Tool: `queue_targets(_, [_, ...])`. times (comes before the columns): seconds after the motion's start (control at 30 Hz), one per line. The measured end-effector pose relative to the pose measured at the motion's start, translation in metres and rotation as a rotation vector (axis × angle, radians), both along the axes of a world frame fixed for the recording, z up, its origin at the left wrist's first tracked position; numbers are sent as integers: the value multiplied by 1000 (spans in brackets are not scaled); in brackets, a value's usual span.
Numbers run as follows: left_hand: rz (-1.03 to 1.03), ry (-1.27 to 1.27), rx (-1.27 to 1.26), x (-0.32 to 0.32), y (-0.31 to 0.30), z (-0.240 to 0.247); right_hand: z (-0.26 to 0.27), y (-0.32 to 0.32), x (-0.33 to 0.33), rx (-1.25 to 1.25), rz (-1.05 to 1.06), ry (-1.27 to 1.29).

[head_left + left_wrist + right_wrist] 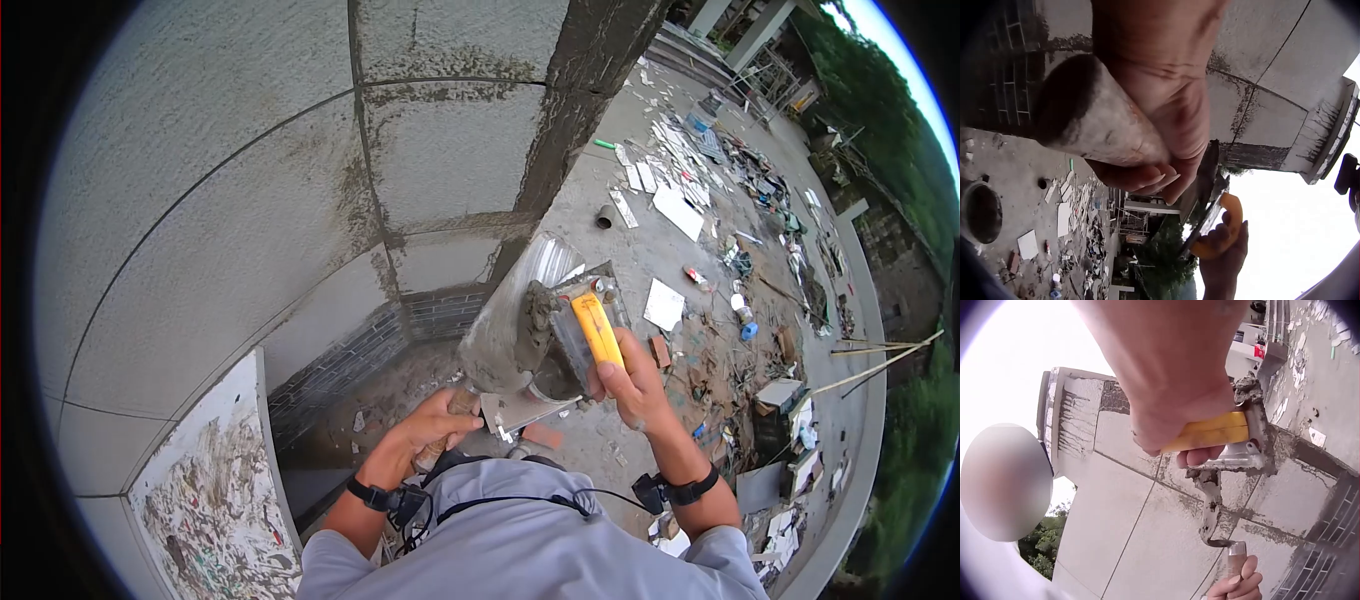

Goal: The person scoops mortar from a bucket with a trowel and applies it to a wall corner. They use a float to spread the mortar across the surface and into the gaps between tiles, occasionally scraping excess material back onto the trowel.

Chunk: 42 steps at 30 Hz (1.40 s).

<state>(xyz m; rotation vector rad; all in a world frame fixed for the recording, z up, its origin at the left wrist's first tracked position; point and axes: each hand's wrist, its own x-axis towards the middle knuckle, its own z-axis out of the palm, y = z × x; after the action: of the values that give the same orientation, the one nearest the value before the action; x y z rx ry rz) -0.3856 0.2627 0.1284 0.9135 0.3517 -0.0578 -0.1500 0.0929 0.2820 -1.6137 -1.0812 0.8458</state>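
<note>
My left hand (428,424) grips the round, worn handle (1107,122) of a trowel. In the right wrist view, the trowel's bent neck (1211,515) is caked with grey mortar and reaches up to the flat tool in the other hand. My right hand (638,388) holds that tool by its yellow handle (597,328), fingers wrapped round it. Wet mortar (540,310) lies in a clump beside the yellow handle in the head view. More mortar (1247,387) clings to the edge of the metal plate (1263,440). Whether the two tools touch is unclear.
A grey panelled wall (450,150) rises ahead and left, with dark brick-patterned strips (345,350) low down. A stained white board (215,480) leans at lower left. Broken white pieces (678,212), a short pipe (605,216), bricks (660,350) and rubble cover the ground to the right.
</note>
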Motion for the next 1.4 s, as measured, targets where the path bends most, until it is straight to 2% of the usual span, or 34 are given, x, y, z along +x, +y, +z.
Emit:
queue_targets(0.23, [-68, -6, 149, 14, 12, 11, 14, 5, 8, -71, -108, -208])
queue_targets(0.43, [-98, -12, 214, 20, 19, 13, 24, 11, 26, -185, -41, -254])
queue_targets(0.5, [-45, 18, 257, 18, 17, 22, 29, 17, 33, -170, -10, -451])
queue_targets(0.63, [-19, 61, 386, 15, 14, 29, 35, 35, 68, -86, -5, -611])
queue_targets(0.67, [3, 61, 370, 14, 10, 32, 37, 39, 80, -74, 0, -612])
queue_targets(0.77, [64, 64, 295, 8, 1, 28, 50, 53, 119, 115, -59, -870])
queue_targets(0.87, [163, 77, 190, 2, -8, 18, 80, 76, 148, 274, 60, -1149])
queue_targets(0.93, [221, 90, 156, -9, -12, 10, 98, 96, 161, 269, 117, -1238])
queue_targets(1.1, [282, 177, 173, -40, -24, 1, 124, 138, 176, 327, 200, -1316])
queue_targets(1.2, [302, 173, 111, -51, -26, -8, 131, 153, 184, 256, 258, -1322])
queue_targets(1.33, [302, 153, 101, -55, -23, -18, 137, 160, 183, 213, 202, -1373])
queue_targets(1.4, [275, 138, 140, -53, -18, -19, 139, 157, 179, 363, 81, -1417])
